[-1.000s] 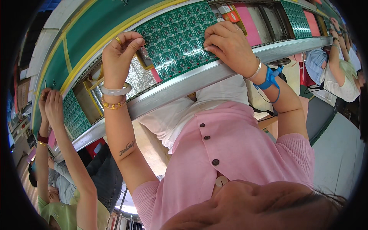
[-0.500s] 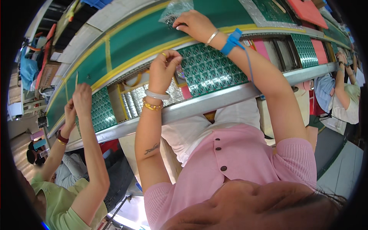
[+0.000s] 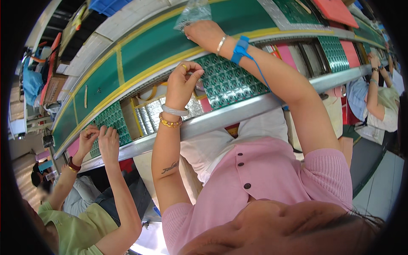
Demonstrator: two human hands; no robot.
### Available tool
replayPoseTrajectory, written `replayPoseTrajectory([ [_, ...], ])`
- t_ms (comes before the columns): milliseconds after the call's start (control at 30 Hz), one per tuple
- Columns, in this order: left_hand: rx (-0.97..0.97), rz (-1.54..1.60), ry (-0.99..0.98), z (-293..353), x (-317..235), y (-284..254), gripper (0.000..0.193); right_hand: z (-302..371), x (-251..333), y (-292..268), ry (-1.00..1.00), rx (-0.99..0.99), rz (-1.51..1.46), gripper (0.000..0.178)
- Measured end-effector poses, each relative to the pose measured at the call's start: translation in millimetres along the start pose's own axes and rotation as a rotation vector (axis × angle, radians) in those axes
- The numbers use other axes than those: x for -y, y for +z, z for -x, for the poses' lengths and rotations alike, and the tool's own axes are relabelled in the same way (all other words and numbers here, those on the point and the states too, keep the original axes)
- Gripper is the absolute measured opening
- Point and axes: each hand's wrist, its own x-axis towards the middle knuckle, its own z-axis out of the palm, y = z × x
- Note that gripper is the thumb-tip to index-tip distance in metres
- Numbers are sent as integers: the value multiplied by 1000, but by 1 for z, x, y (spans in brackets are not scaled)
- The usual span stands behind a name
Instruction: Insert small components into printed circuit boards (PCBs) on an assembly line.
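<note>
My left hand [image 3: 183,85] is over the left edge of a green circuit board panel [image 3: 233,78] with rows of repeated patterns. Its thumb and forefinger are pinched together; what lies between them is too small to make out. Across the rail, my right hand [image 3: 206,35] reaches to a clear plastic bag [image 3: 195,12] that has small dark parts near its lower end. The right fingers are curled down beside those parts, and their tips are mostly hidden. A blue wrist strap [image 3: 241,50] with a cord is around my right wrist.
A metal rail [image 3: 221,114] runs along the near side of the green belt [image 3: 148,40]. To the left, a co-worker's hands [image 3: 100,142] are at another circuit board panel [image 3: 112,121]. A thin stick [image 3: 85,97] lies on the belt. More panels [image 3: 333,53] are at right.
My right hand has shifted slightly left and down, its fingers now curled lower by the bag. My left hand stays pinched over the panel. The co-worker's hands have come down to their panel.
</note>
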Motion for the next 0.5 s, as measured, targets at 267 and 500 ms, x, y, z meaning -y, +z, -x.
replayPoseTrajectory([
  [267,146,-460,383,19,-28,48,6,25,-18,-29,-92,-172,-256,14],
  [500,139,-582,408,18,-23,65,6,97,-15,-77,42,-133,-566,11],
])
